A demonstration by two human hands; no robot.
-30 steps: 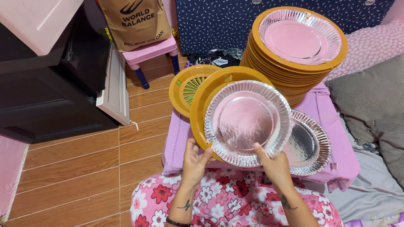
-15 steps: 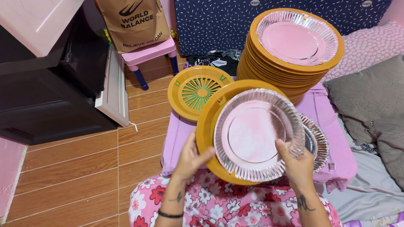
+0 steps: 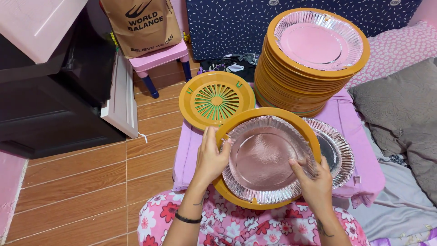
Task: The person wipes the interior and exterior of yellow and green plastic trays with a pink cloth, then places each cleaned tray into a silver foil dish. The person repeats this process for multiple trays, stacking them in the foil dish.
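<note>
I hold an orange plastic plate holder (image 3: 264, 200) with a silver foil paper plate (image 3: 264, 157) seated in it, level above my lap. My left hand (image 3: 210, 157) grips the holder's left rim, fingers over the foil edge. On the plate's right side, my right hand (image 3: 314, 180) presses the foil rim with the thumb. Just behind sits an empty orange holder with green ribs (image 3: 216, 100). More silver foil plates (image 3: 339, 150) lie stacked at the right.
A tall stack of orange holders topped with a foil plate (image 3: 314, 50) stands at the back on the purple-covered surface (image 3: 186, 150). A dark cabinet (image 3: 50, 105) and a pink stool with a brown paper bag (image 3: 159, 52) are on the left. Grey pillow (image 3: 400, 105) is at right.
The holder and foil plate tilted down from facing me to nearly level and came lower. My left hand slid up the rim, uncovering the green-ribbed holder behind.
</note>
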